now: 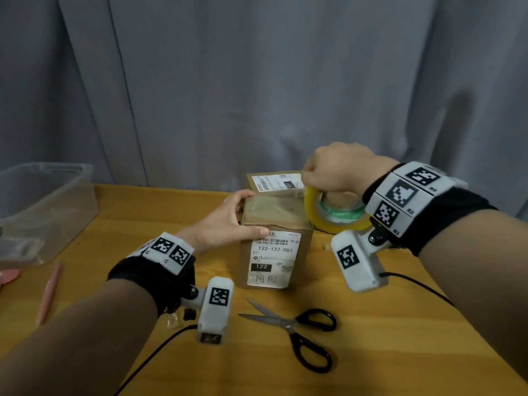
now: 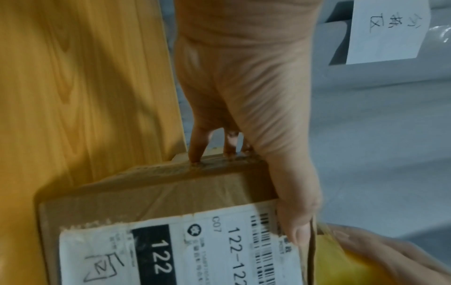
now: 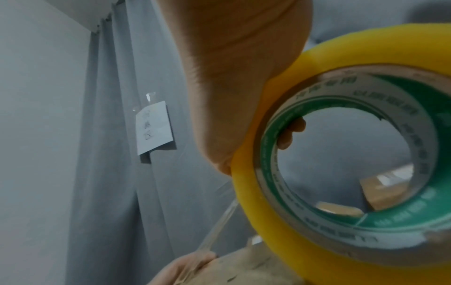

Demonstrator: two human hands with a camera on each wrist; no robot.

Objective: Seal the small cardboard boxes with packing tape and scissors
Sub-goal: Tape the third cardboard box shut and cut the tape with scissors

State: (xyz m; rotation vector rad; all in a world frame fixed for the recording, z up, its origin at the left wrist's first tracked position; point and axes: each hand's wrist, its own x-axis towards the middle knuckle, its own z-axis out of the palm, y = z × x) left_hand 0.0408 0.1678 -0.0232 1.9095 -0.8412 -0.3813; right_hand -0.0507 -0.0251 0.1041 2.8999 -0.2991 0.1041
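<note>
Box [image 1: 274, 224] stood mid-table, left hand [image 1: 228, 221] clamped over its top, fingers and thumb pinning flaps and tape end, while right hand [image 1: 340, 170] gripped the tape roll [image 1: 334, 212] at the box's right, apparently to draw a strip taut; scissors [image 1: 297, 330] lay near, ungrasped.

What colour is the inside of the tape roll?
Green, on the tape roll's inner core; the right wrist view shows it best.

White shipping label [image 1: 273, 258] on front of near cardboard box [image 1: 275, 224]: barcode, "122-122-C07", "122" white on black bar; handwritten marks below, unclear. Paper note [image 2: 388, 30] on curtain: handwritten characters, possibly Chinese.
</note>
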